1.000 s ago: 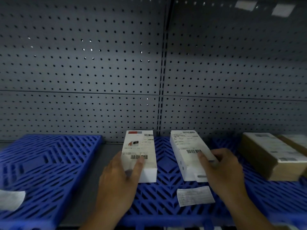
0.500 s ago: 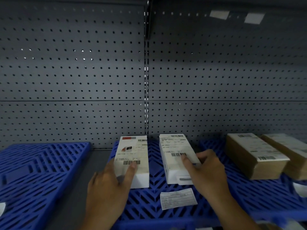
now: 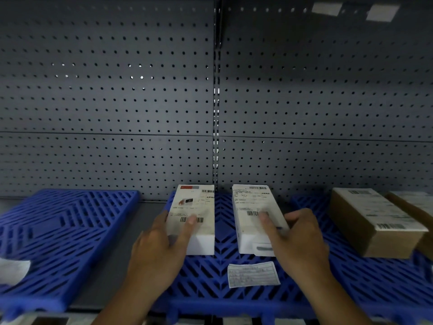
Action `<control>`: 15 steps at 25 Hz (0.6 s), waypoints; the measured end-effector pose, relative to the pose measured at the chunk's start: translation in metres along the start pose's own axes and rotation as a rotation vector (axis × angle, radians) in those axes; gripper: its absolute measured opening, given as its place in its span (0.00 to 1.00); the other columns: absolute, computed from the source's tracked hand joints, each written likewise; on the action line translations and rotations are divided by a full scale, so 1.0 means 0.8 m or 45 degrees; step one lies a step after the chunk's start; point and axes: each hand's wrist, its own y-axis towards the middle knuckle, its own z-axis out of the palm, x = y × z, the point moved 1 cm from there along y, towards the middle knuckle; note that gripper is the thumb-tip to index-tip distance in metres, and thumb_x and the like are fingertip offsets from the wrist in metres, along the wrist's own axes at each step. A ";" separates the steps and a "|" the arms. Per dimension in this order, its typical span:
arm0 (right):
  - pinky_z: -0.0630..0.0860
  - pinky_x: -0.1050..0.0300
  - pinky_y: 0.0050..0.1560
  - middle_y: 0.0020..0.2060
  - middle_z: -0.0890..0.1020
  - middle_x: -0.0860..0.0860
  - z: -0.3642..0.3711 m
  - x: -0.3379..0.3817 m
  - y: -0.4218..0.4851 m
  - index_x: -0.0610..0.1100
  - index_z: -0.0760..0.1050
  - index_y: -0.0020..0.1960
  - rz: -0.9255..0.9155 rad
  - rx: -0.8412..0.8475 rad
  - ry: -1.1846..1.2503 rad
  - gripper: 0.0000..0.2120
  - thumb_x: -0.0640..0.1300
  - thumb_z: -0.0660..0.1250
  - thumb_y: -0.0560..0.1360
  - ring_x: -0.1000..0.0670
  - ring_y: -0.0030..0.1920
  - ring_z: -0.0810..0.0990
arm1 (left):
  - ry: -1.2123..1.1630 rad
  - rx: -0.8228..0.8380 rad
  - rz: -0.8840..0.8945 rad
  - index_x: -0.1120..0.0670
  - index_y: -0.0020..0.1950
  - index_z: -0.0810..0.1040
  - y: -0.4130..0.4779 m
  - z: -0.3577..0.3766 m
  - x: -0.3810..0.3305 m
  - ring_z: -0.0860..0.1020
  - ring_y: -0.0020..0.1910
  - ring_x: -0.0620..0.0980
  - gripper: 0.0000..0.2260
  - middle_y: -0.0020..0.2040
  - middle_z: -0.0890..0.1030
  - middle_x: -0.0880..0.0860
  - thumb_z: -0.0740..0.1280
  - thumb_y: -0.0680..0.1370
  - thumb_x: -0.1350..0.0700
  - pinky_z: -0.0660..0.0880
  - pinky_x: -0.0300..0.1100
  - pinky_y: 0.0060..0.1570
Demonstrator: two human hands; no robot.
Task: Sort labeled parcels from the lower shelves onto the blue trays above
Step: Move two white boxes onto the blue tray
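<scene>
Two white labelled parcels lie side by side on the middle blue tray [image 3: 220, 266]. My left hand [image 3: 159, 252] grips the near end of the left white parcel [image 3: 194, 207], thumb on its left side and a finger on its barcode. My right hand [image 3: 297, 245] holds the near right part of the right white parcel [image 3: 250, 205], a finger resting on its label. Both parcels rest flat on the tray, long sides pointing at the back wall.
A brown labelled carton [image 3: 372, 221] sits on the tray at right, with another carton [image 3: 414, 207] beyond it. A loose paper slip [image 3: 253, 274] lies near the tray's front. A second blue tray [image 3: 58, 226] lies at left, with a white scrap [image 3: 11, 270]. A grey pegboard [image 3: 210, 102] closes the back.
The hands stay on the two white parcels, which have hardly shifted on the tray. The view has swung slightly between frames, moving the shelf divider and cartons sideways in the picture.
</scene>
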 end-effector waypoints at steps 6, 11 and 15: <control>0.70 0.37 0.65 0.50 0.72 0.54 -0.011 0.017 -0.015 0.49 0.72 0.55 -0.355 -0.133 0.058 0.22 0.66 0.66 0.75 0.43 0.57 0.77 | -0.079 -0.146 -0.012 0.41 0.80 0.62 -0.035 -0.029 0.010 0.64 0.78 0.49 0.47 0.79 0.66 0.44 0.49 0.68 0.17 0.64 0.58 0.76; 0.67 0.41 0.68 0.54 0.70 0.56 0.004 0.031 -0.044 0.47 0.74 0.58 -0.518 -0.057 0.231 0.18 0.60 0.69 0.76 0.44 0.61 0.75 | -0.125 -0.335 0.120 0.44 0.76 0.70 -0.070 -0.064 0.039 0.72 0.68 0.42 0.32 0.72 0.73 0.40 0.56 0.78 0.27 0.73 0.48 0.65; 0.71 0.35 0.65 0.55 0.71 0.57 0.014 0.057 -0.073 0.47 0.75 0.57 -0.555 -0.027 0.256 0.18 0.60 0.70 0.76 0.44 0.61 0.76 | -0.098 -0.433 0.111 0.45 0.74 0.73 -0.090 -0.099 0.059 0.72 0.66 0.40 0.29 0.70 0.75 0.42 0.57 0.79 0.30 0.68 0.42 0.59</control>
